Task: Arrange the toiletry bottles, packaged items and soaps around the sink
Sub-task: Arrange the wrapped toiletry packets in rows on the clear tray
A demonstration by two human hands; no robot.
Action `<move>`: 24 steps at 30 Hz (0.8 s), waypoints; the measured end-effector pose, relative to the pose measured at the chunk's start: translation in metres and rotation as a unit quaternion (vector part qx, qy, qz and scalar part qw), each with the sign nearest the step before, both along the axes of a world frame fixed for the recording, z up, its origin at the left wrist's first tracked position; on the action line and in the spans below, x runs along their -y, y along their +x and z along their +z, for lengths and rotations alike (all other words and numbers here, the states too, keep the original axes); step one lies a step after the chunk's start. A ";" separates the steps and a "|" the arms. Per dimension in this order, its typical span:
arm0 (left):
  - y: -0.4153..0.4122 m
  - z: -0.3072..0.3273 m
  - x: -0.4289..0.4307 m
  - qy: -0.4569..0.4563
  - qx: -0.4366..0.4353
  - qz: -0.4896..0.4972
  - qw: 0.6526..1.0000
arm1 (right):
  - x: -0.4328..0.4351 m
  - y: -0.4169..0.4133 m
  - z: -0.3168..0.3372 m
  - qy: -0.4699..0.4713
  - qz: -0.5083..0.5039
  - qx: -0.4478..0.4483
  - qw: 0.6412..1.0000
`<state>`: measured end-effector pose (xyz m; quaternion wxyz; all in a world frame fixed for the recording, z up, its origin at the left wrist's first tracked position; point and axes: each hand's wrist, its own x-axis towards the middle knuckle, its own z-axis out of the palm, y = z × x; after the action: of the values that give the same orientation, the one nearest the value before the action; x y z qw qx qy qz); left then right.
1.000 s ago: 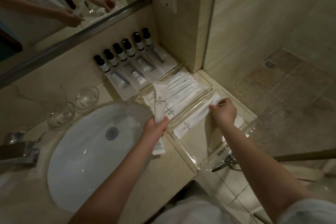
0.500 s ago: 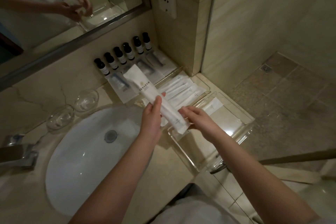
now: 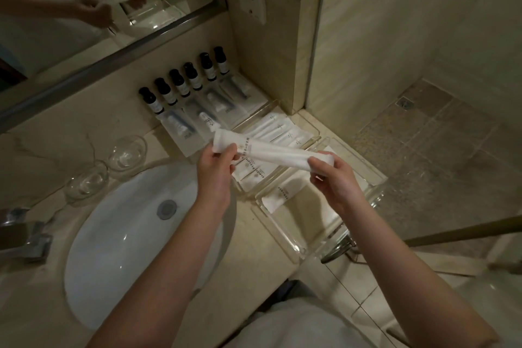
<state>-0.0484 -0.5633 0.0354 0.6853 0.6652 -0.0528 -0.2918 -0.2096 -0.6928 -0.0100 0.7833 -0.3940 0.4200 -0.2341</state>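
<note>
L hand (image 3: 216, 169) pinches one end of a long white packet (image 3: 271, 151), fingers and thumb closed on it. R hand (image 3: 336, 178) pinches the other end the same way. The packet is in the air, roughly level, over the join btw two clear trays and touching neither. It's held by both ends prob. to pull it straight and line it up w/ a tray's long side before it goes down.

Far tray (image 3: 254, 114) already has several packets side by side, print all one way, and looks about full. Near tray (image 3: 276, 234) holds just one packet (image 3: 285, 192) by its far wall, so I'd judge the held one goes next to it, parallel.

At the back, six dark bottles (image 3: 183, 85) stand in a row against the wall w/ flat sachets (image 3: 197, 121) laid in front of them, prob. so labels face out and small stuff stays clear of splashes. Two glass dishes (image 3: 127, 151) sit on the tabletop (image 3: 248, 268) by the sink (image 3: 127, 248). No soap visible in them, so that part seems not yet done.
</note>
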 end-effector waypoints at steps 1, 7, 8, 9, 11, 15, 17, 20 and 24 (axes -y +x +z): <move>-0.001 -0.001 0.000 0.024 0.021 -0.019 0.999 | 0.004 -0.003 0.001 -0.012 -0.010 -0.006 1.000; -0.019 -0.034 0.004 0.224 0.096 -0.235 0.941 | 0.034 -0.018 0.001 -0.094 -0.080 -0.087 0.989; -0.024 -0.041 0.005 0.260 0.116 -0.289 0.914 | 0.040 -0.021 -0.001 -0.111 -0.076 -0.113 0.984; -0.029 -0.048 0.006 0.294 0.136 -0.341 0.883 | 0.045 -0.025 -0.004 -0.122 -0.069 -0.138 0.981; -0.038 -0.059 0.008 0.351 0.190 -0.406 0.822 | 0.051 -0.030 -0.011 -0.127 -0.052 -0.170 0.976; -0.047 -0.076 0.012 0.416 0.310 -0.431 0.738 | 0.055 -0.032 -0.031 -0.118 -0.030 -0.256 0.959; -0.047 -0.084 0.010 0.429 0.353 -0.455 0.696 | 0.058 -0.029 -0.040 -0.145 -0.013 -0.317 0.937; -0.049 -0.095 0.007 0.426 0.379 -0.487 0.661 | 0.057 -0.024 -0.050 -0.197 -0.015 -0.369 0.908; -0.051 -0.100 0.004 0.422 0.409 -0.502 0.635 | 0.045 -0.020 -0.054 -0.305 0.057 -0.459 0.833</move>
<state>-0.0994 -0.5678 -0.0643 -0.0141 0.8041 -0.5243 -0.2797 -0.2293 -0.7378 -0.0636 0.3526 -0.6982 0.6154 -0.0976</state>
